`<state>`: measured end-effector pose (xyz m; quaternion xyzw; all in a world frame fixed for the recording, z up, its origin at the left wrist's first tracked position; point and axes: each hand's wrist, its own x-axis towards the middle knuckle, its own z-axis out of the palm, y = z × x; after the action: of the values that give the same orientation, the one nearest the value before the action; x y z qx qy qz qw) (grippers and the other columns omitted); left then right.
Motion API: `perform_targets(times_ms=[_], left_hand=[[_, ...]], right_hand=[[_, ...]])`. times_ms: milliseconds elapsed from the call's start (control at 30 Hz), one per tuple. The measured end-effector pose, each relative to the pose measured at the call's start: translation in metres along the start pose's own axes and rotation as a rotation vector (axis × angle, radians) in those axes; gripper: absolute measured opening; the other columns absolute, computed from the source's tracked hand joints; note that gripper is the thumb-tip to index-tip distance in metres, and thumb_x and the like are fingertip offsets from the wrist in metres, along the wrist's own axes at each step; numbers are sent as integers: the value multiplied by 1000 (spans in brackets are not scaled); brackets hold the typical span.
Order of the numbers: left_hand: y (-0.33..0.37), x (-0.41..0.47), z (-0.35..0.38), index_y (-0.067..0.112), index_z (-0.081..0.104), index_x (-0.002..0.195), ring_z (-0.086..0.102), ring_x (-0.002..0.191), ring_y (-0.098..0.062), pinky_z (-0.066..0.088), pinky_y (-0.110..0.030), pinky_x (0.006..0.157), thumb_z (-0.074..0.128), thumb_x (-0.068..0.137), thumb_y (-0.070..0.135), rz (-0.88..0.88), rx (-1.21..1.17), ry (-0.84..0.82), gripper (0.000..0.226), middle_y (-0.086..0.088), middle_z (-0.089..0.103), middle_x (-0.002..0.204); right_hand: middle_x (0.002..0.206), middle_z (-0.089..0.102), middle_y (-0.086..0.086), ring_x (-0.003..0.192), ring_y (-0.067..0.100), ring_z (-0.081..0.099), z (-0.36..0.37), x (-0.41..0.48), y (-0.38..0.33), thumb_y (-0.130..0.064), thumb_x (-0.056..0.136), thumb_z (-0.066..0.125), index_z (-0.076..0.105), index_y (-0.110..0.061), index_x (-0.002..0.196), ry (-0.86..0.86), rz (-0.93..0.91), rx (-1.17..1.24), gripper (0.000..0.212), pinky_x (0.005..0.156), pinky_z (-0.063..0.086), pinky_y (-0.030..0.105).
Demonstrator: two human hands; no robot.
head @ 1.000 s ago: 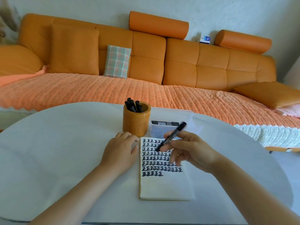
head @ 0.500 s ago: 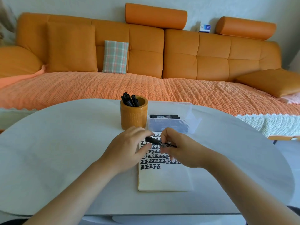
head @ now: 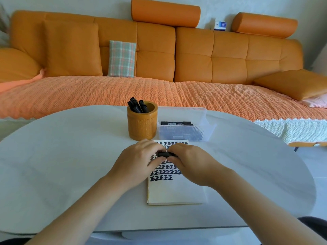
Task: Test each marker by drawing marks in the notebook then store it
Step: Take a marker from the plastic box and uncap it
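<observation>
A black marker (head: 165, 154) lies level above the open notebook (head: 175, 191), held from both ends. My left hand (head: 139, 161) grips its left end and my right hand (head: 191, 161) grips its right end; the fingers hide most of the marker. Rows of black marks fill the upper part of the notebook's page. Behind the notebook stands a brown wooden pen cup (head: 142, 123) with several black markers poking out. To its right sits a clear plastic box (head: 182, 128) with black markers lying in it.
Everything rests on a round white table (head: 62, 165). Behind it runs an orange sofa (head: 159, 68) with a woven orange cover and a plaid cushion (head: 121, 58). A small blue and white box (head: 220, 25) sits on the sofa back.
My right hand turned the marker from a slanted writing hold to level. My left hand left the notebook's edge and closed on the marker's other end; both hands now meet over the page.
</observation>
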<state>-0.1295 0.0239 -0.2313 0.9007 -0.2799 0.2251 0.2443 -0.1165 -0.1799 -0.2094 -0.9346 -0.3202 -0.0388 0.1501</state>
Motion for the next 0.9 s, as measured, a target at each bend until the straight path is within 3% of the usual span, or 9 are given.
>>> perform_targets(times_ms=[133, 433, 567, 667, 800, 900], left_hand=[[-1, 0, 1, 26, 66, 105, 53, 90, -2, 35, -10, 65, 64, 90, 31, -17, -13, -37, 15, 16, 62, 96], [-3, 1, 2, 25, 66, 101, 47, 87, 10, 36, -10, 66, 61, 91, 31, -58, -109, -50, 12, 27, 49, 85], [-3, 2, 1, 24, 66, 100, 50, 87, 5, 39, -13, 67, 61, 92, 30, -67, -151, -44, 12, 24, 52, 86], [-3, 3, 0, 26, 63, 101, 51, 84, -3, 46, -25, 66, 56, 93, 34, -61, -105, -38, 14, 14, 56, 89], [-3, 3, -2, 20, 60, 103, 53, 87, -10, 45, -27, 65, 55, 95, 28, -15, 14, -26, 13, 10, 57, 94], [-1, 5, -4, 19, 60, 104, 53, 86, -10, 43, -24, 63, 54, 93, 31, 49, 54, -43, 18, 9, 60, 95]], right_hand=[[77, 53, -13, 68, 17, 52, 5, -2, -2, -40, 103, 38, 58, -26, 100, 44, -5, -53, 25, 60, 44, 37], [74, 63, -7, 65, 20, 54, 8, -3, -4, -43, 102, 36, 57, -30, 102, 101, 19, -79, 25, 56, 43, 35], [74, 63, -7, 63, 22, 54, 9, -3, -3, -46, 101, 31, 54, -27, 100, 131, -16, -111, 30, 54, 44, 36], [78, 62, -8, 63, 21, 54, 7, -2, -4, -48, 99, 22, 54, -23, 100, 149, -73, -158, 41, 52, 41, 36], [90, 59, -5, 74, 19, 52, 2, 0, -3, -33, 103, 38, 58, -18, 108, 105, -96, -115, 26, 61, 39, 33], [80, 55, -5, 69, 17, 48, -1, 2, -2, -29, 104, 44, 59, -15, 98, 48, -45, -32, 21, 58, 30, 29]])
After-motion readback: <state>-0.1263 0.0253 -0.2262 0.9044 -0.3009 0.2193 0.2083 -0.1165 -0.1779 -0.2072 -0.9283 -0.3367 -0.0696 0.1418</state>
